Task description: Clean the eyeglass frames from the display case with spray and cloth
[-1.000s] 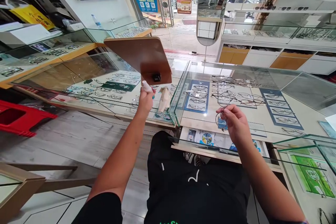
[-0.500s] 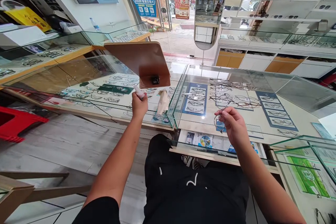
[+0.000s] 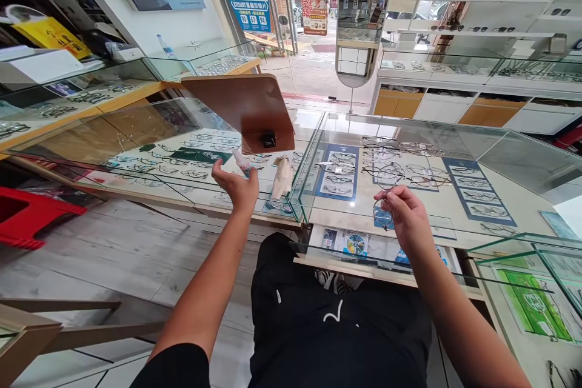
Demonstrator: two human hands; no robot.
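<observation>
A small white bottle with a red and blue label leans in the picture on the glass counter, beside the brown stand. My left hand is just in front of it with fingers and thumb spread; its thumb is near the bottle's lower end, and whether it touches is unclear. My right hand pinches a pair of thin round-framed glasses over the right display case, one lens above the fingertips and one below. A crumpled beige cloth lies right of the bottle.
The brown stand rises behind the bottle. Glass cases hold rows of frames. An open drawer with leaflets juts out before my lap. A red stool stands far left.
My left hand has opened from around the bottle, its fingers moving left and away from it. My right hand with the glasses has shifted very slightly right and down.
</observation>
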